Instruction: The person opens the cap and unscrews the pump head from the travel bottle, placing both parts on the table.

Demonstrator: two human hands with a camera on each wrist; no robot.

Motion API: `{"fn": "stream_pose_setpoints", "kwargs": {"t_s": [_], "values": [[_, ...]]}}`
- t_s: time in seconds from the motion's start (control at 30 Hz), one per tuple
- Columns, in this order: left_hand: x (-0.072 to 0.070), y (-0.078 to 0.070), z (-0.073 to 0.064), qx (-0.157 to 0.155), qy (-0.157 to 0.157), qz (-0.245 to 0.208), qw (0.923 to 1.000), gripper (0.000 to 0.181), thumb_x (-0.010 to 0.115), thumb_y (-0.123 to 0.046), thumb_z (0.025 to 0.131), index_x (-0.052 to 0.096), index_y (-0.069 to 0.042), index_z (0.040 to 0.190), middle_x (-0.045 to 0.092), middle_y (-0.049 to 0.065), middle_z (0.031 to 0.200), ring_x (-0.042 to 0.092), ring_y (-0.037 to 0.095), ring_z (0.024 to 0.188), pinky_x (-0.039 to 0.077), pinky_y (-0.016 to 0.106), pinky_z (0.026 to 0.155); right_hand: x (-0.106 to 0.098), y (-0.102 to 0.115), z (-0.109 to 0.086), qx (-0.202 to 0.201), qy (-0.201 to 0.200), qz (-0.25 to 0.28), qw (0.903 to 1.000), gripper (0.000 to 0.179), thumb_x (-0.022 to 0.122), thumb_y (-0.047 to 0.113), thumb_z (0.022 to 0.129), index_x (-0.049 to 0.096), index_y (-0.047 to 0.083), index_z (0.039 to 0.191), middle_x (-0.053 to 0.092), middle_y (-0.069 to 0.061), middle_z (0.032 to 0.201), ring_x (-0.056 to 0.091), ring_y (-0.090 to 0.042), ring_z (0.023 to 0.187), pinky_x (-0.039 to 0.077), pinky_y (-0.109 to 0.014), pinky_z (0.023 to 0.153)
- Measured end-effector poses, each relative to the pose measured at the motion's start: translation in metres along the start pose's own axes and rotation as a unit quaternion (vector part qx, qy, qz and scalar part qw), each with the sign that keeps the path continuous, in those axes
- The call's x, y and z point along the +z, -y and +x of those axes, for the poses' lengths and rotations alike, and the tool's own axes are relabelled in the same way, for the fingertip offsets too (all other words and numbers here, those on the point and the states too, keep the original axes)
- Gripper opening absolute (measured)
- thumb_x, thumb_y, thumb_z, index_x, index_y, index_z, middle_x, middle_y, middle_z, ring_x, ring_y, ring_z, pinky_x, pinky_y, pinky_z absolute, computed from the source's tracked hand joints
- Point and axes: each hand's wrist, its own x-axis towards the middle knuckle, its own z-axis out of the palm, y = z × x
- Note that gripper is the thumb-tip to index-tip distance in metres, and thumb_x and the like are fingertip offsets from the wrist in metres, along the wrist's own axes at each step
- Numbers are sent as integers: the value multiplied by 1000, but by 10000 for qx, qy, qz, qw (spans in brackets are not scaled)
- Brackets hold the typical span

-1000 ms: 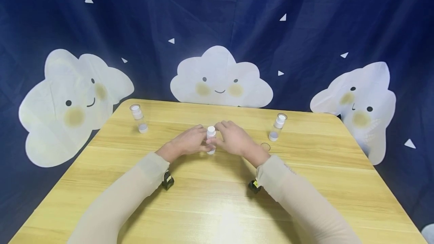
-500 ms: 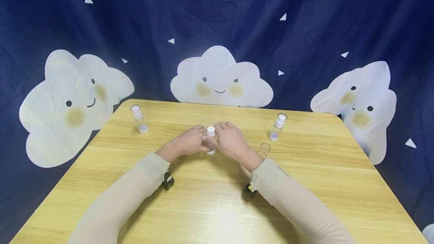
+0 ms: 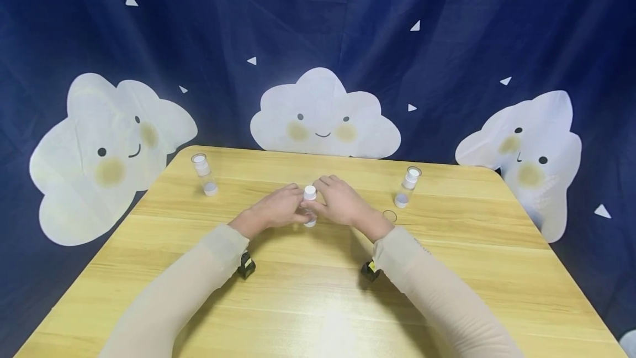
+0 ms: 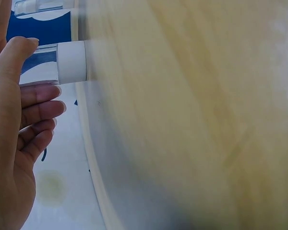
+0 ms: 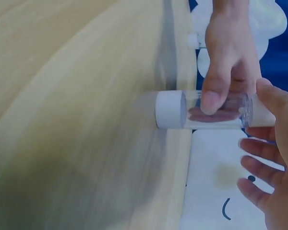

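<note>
A small clear bottle (image 3: 310, 191) with a white base and white top stands upright mid-table between both hands. My left hand (image 3: 280, 206) grips its clear body; the right wrist view shows that thumb (image 5: 212, 101) across the front. My right hand (image 3: 343, 202) pinches the white upper part between thumb and forefinger (image 5: 260, 132), while its other fingers are spread apart from the bottle. In the left wrist view, the white base (image 4: 72, 62) is at the tabletop. The left hand partly hides the bottle's body.
Two similar bottles stand on the wooden table (image 3: 278, 303), a left bottle (image 3: 203, 174) and a right bottle (image 3: 407, 187). Beside my right wrist is a clear cylindrical cap (image 3: 390, 216), mostly hidden. A dark blue curtain (image 3: 208, 26) with clouds hangs behind.
My right hand and wrist swung left around the bottle's top, then back right, covering more of the clear cap again. The left hand and the bottle have stayed in place.
</note>
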Motion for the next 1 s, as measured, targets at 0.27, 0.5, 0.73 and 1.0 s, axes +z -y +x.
{"fn": "stream_pose_setpoints", "kwargs": {"t_s": [0.27, 0.5, 0.73, 1.0], "values": [[1, 1, 1, 8, 12, -12, 10000, 42, 63, -54, 90, 64, -24, 118, 64, -8, 110, 50, 12, 104, 43, 31, 96, -8, -10, 5, -333, 459, 833, 9949, 43, 57, 47, 97, 62, 11, 119, 61, -2, 114, 56, -24, 110, 44, -39, 97], [1, 1, 0, 13, 28, -42, 10000, 48, 63, -56, 90, 61, -24, 126, 64, -7, 115, 50, 13, 105, 42, 32, 96, -13, -15, 8, -479, 881, 1203, 9877, 40, 54, 42, 99, 62, 11, 125, 61, -1, 118, 55, -27, 116, 41, -41, 101], [1, 1, 1, 44, 3, -96, 9999, 43, 64, -55, 89, 63, -24, 119, 65, -6, 115, 50, 13, 103, 43, 32, 94, -12, -13, 6, -238, 724, 1084, 9912, 49, 58, 48, 95, 59, 13, 129, 60, -1, 125, 52, -23, 120, 39, -41, 104], [0, 2, 0, 185, -34, -71, 9998, 39, 62, -54, 90, 65, -22, 113, 65, -6, 109, 51, 13, 101, 44, 31, 92, -7, 3, -2, 281, 63, 153, 9995, 61, 58, 64, 89, 58, 10, 119, 62, -4, 113, 57, -22, 104, 48, -37, 89]]}}
